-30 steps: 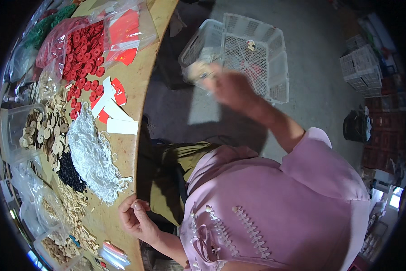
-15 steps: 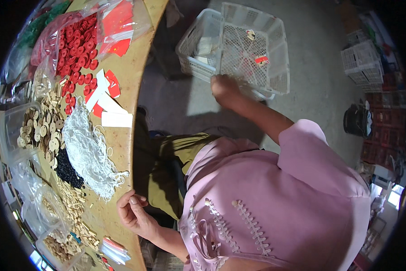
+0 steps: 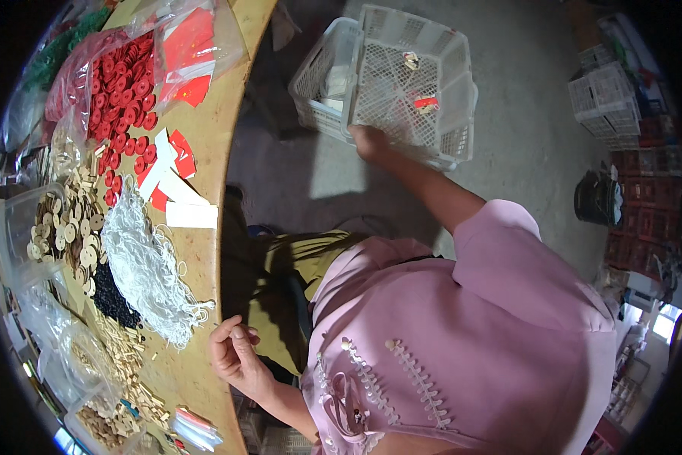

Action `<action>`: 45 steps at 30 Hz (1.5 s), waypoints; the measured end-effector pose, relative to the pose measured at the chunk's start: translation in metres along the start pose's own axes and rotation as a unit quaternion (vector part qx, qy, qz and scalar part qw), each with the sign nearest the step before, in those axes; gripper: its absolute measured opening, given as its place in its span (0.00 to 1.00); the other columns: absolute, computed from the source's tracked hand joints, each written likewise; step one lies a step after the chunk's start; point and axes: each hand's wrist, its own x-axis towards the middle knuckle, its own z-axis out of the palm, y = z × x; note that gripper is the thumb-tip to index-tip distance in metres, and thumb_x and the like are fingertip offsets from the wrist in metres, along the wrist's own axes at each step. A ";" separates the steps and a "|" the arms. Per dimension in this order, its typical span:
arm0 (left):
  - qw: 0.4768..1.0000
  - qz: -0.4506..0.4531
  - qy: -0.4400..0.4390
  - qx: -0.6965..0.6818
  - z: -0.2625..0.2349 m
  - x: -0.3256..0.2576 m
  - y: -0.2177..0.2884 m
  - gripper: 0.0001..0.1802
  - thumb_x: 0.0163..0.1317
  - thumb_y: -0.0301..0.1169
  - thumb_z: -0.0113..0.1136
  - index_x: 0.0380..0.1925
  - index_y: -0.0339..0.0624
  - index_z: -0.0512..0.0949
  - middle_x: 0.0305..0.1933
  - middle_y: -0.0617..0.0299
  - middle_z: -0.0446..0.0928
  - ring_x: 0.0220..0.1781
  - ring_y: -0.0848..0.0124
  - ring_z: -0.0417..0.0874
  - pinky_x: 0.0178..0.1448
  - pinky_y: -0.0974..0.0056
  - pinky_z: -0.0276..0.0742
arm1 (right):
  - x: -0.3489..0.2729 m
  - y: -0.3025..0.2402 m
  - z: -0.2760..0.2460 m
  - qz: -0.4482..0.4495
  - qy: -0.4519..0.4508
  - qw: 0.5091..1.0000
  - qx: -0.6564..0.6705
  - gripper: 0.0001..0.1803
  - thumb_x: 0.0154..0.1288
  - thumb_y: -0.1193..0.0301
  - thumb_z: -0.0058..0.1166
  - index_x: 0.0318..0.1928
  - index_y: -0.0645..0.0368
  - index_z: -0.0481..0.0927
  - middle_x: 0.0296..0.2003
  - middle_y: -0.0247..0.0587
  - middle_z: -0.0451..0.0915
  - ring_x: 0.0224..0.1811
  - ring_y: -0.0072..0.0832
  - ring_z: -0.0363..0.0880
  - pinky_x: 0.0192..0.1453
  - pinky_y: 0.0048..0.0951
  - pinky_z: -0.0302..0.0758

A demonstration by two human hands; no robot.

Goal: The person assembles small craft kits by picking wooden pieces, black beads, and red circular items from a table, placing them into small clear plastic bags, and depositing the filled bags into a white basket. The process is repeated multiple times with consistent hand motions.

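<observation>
Hands well apart. From my station I see the right hand (image 3: 369,142) at the near rim of the white lattice crate (image 3: 453,83); fingers hidden, so I cannot tell whether it grips. Crate sits low, beyond the table edge, overlapping a second white crate (image 3: 320,117). Inside mine: a small pale piece (image 3: 411,61) and a red-and-pale piece (image 3: 426,101), apart. Left hand (image 3: 238,355) loosely curled beside the wooden table (image 3: 197,379), nothing visible in it; nearest, tangled white cord (image 3: 147,258).

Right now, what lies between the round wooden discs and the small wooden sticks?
A heap of small black pieces lies there, shown in the head view.
</observation>
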 end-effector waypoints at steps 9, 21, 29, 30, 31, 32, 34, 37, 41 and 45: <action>1.000 -0.014 -0.025 -0.012 0.008 -0.001 0.006 0.06 0.75 0.26 0.61 0.45 0.34 0.83 0.38 0.62 0.82 0.34 0.78 0.80 0.38 0.73 0.75 | 0.051 -0.063 -0.011 -0.052 -0.020 0.998 0.003 0.11 0.75 0.71 0.44 0.46 0.61 0.80 0.43 0.58 0.85 0.49 0.55 0.85 0.50 0.54 0.80; 0.997 -0.065 -0.015 -0.038 0.015 -0.013 0.001 0.06 0.75 0.27 0.63 0.45 0.35 0.83 0.34 0.67 0.81 0.35 0.81 0.79 0.40 0.75 0.74 | 0.073 -0.077 0.023 -0.055 -0.004 0.997 -0.061 0.11 0.74 0.72 0.48 0.44 0.59 0.84 0.38 0.55 0.88 0.42 0.53 0.88 0.44 0.56 0.82; 0.990 -0.114 -0.079 0.036 -0.002 -0.023 -0.016 0.06 0.74 0.25 0.63 0.46 0.34 0.84 0.35 0.65 0.82 0.37 0.79 0.80 0.45 0.72 0.77 | 0.068 -0.051 0.031 -0.149 0.022 0.986 -0.076 0.12 0.70 0.73 0.47 0.51 0.53 0.79 0.37 0.49 0.88 0.40 0.50 0.89 0.42 0.53 0.81; 0.989 -0.112 -0.081 0.055 -0.003 -0.024 -0.022 0.06 0.74 0.25 0.63 0.46 0.34 0.84 0.35 0.65 0.83 0.37 0.79 0.80 0.45 0.72 0.77 | 0.076 -0.050 0.023 -0.171 0.018 0.981 -0.086 0.12 0.69 0.73 0.49 0.51 0.53 0.78 0.35 0.49 0.88 0.38 0.50 0.89 0.41 0.52 0.82; 0.987 -0.114 -0.085 0.074 -0.002 -0.024 -0.026 0.06 0.74 0.25 0.63 0.46 0.35 0.84 0.34 0.64 0.83 0.37 0.79 0.80 0.46 0.71 0.77 | 0.076 -0.060 0.001 -0.153 0.018 0.985 -0.074 0.12 0.69 0.73 0.48 0.51 0.54 0.78 0.36 0.51 0.88 0.41 0.51 0.89 0.44 0.53 0.82; 0.985 -0.116 -0.089 0.094 -0.001 -0.023 -0.028 0.06 0.74 0.25 0.63 0.46 0.35 0.84 0.34 0.64 0.83 0.38 0.79 0.80 0.46 0.71 0.77 | 0.084 -0.061 -0.004 -0.134 0.015 0.988 -0.076 0.12 0.69 0.74 0.48 0.51 0.54 0.78 0.37 0.52 0.87 0.42 0.51 0.89 0.44 0.54 0.81; 0.982 -0.124 -0.101 0.103 0.008 -0.021 -0.022 0.07 0.74 0.27 0.63 0.47 0.35 0.83 0.35 0.64 0.83 0.39 0.78 0.81 0.47 0.71 0.77 | 0.102 -0.056 -0.009 -0.091 0.005 0.993 -0.081 0.12 0.68 0.74 0.49 0.51 0.55 0.78 0.38 0.53 0.87 0.42 0.52 0.88 0.44 0.54 0.81; 0.976 -0.149 -0.123 0.105 0.016 -0.018 -0.021 0.09 0.76 0.29 0.63 0.49 0.34 0.82 0.39 0.64 0.83 0.41 0.79 0.81 0.49 0.72 0.77 | 0.102 -0.049 -0.008 -0.085 0.038 0.995 -0.041 0.13 0.67 0.74 0.49 0.51 0.56 0.79 0.42 0.54 0.86 0.47 0.52 0.86 0.49 0.53 0.80; 0.977 -0.153 -0.117 0.093 0.019 -0.017 -0.029 0.09 0.75 0.28 0.63 0.50 0.34 0.82 0.38 0.65 0.82 0.41 0.79 0.80 0.50 0.71 0.77 | 0.033 -0.059 0.004 -0.251 0.073 0.962 0.079 0.15 0.63 0.74 0.54 0.50 0.58 0.83 0.50 0.50 0.84 0.55 0.52 0.79 0.61 0.50 0.75; 0.970 -0.181 -0.127 0.102 0.020 -0.012 -0.032 0.07 0.73 0.24 0.64 0.48 0.35 0.83 0.35 0.65 0.82 0.39 0.79 0.79 0.49 0.70 0.77 | -0.056 0.021 0.102 -0.112 0.091 0.989 0.020 0.16 0.65 0.71 0.56 0.54 0.57 0.81 0.49 0.46 0.84 0.56 0.48 0.82 0.61 0.50 0.77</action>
